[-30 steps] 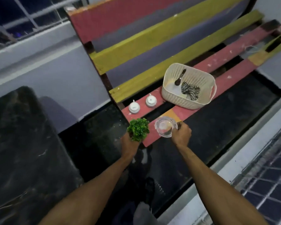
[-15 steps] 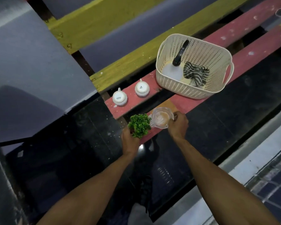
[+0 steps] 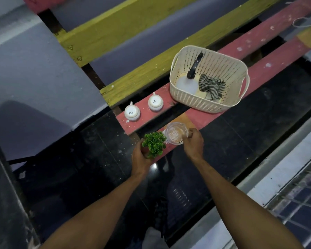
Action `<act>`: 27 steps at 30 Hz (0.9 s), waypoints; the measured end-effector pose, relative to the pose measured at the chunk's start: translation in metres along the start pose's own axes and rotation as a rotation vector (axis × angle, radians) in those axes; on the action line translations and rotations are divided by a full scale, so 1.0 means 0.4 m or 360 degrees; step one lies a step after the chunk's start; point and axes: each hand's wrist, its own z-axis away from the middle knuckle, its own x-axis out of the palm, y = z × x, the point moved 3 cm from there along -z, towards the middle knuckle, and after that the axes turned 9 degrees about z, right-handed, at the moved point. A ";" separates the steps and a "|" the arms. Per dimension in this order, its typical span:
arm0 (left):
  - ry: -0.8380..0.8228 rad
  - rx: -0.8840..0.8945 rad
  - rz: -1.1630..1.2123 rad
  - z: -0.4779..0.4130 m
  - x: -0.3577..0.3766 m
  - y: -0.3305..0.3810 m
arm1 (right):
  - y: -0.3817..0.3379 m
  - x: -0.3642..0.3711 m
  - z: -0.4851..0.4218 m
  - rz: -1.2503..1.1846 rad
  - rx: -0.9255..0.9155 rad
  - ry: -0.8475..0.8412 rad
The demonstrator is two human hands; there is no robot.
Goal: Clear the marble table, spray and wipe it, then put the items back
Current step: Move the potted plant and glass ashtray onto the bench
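Both grips have drawn in closer to the front edge of the painted wooden slat bench (image 3: 269, 67) than a second ago, and their loads now sit side by side above its front red plank. The left grip (image 3: 142, 155) is wrapped round the base of a small bushy green artificial plant (image 3: 153, 144). Its pot is mostly hidden by the fingers and leaves. The right grip (image 3: 194, 141) pinches the rim of a clear round ribbed glass bowl (image 3: 176, 133), thumb on the near side. The bowl overlaps the plant's right-hand leaves. Whether bowl or plant already rests on the plank cannot be told.

Beyond the left grip, on the second red plank, two white ceramic cups (image 3: 132, 113) stand upside down, just beside each other but apart. Beyond the right grip and to its right, a cream perforated plastic basket (image 3: 201, 103) spans both red planks. Inside it lie a white spray bottle with a black trigger head (image 3: 185, 84) and, touching it on the right, a crumpled black-and-white striped cloth (image 3: 211, 86).

Below both forearms lies a glossy black tiled floor (image 3: 97, 168). Far out to the left of the left grip, at the frame's lower edge, is a dark marbled slab (image 3: 0, 194), most likely the marble table.
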 end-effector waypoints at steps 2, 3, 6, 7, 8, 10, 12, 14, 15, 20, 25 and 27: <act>-0.0060 -0.0107 0.0061 0.024 -0.033 0.015 | -0.024 -0.033 0.039 0.0055 -0.0007 0.0001; -0.0089 -0.0145 0.0102 0.036 -0.052 0.031 | -0.039 -0.051 0.064 0.0088 -0.0014 0.0012; -0.0161 -0.0180 0.0221 0.073 -0.102 0.086 | -0.085 -0.109 0.139 0.0166 -0.0034 0.0054; -0.0174 -0.0195 0.0239 0.083 -0.117 0.107 | -0.103 -0.131 0.167 0.0180 -0.0053 0.0073; -0.0186 -0.0179 0.0193 0.093 -0.131 0.130 | -0.121 -0.153 0.193 0.0193 -0.0067 0.0092; -0.0261 -0.0066 0.0118 0.113 -0.160 0.191 | -0.156 -0.202 0.242 0.0190 -0.0093 0.0163; -0.0317 -0.0035 0.0147 0.113 -0.173 0.256 | -0.183 -0.249 0.266 0.0190 -0.0124 0.0231; -0.0328 0.0070 0.0117 0.102 -0.171 0.331 | -0.205 -0.297 0.271 0.0177 -0.0139 0.0295; -0.0332 0.0136 0.0091 0.094 -0.165 0.361 | -0.212 -0.315 0.268 0.0172 -0.0150 0.0312; -0.0443 0.0345 -0.0001 0.003 -0.056 0.507 | -0.230 -0.402 0.152 0.0116 -0.0231 0.0417; -0.0425 0.0484 -0.0082 -0.163 0.122 0.590 | -0.216 -0.435 -0.111 0.0111 -0.0287 0.0346; -0.0403 0.0452 -0.0145 -0.222 0.177 0.603 | -0.208 -0.435 -0.196 0.0113 -0.0297 0.0263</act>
